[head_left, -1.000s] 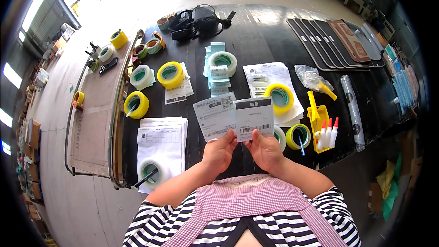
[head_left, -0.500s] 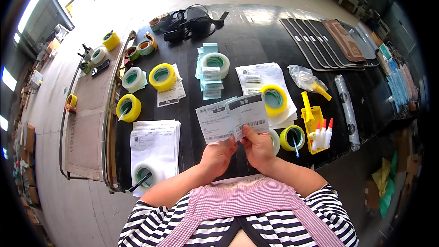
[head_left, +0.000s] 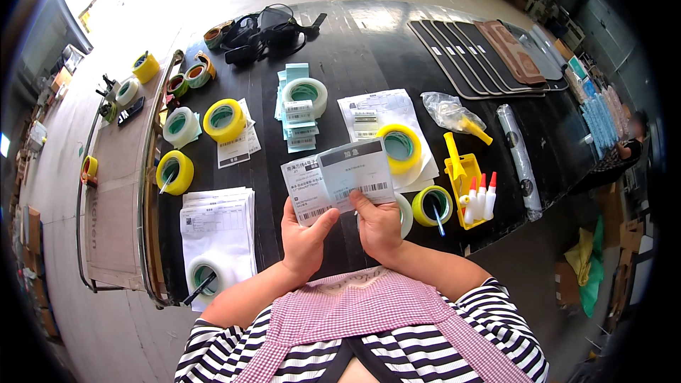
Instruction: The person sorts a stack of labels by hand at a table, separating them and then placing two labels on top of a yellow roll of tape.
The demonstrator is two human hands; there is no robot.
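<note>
Over the near edge of the black table, I hold two white printed labels with barcodes side by side and overlapping. My left hand [head_left: 303, 240] grips the left label [head_left: 303, 197], thumb at its lower edge and fingers behind. My right hand [head_left: 378, 228] pinches the lower edge of the right label [head_left: 358, 169], which has a dark band across its top. This label lies over part of the left one. Just beyond them, a yellow tape roll [head_left: 416, 150] rests on printed sheets [head_left: 384, 104]. A clear tape roll [head_left: 405, 214] is partly hidden behind my right hand.
At left, a paper stack [head_left: 216, 223] carries a white tape roll [head_left: 225, 267] with a black pen. A yellow tray [head_left: 472, 214] with white, red-capped bottles stands right. Farther off are black head-worn gear [head_left: 273, 37] and dark mats [head_left: 454, 64]. A person [head_left: 627, 152] shows at far right.
The table has shifted left in view. My left hand has opened out of its tight pinch and now holds the left label along its side. A person has come into view at right.
</note>
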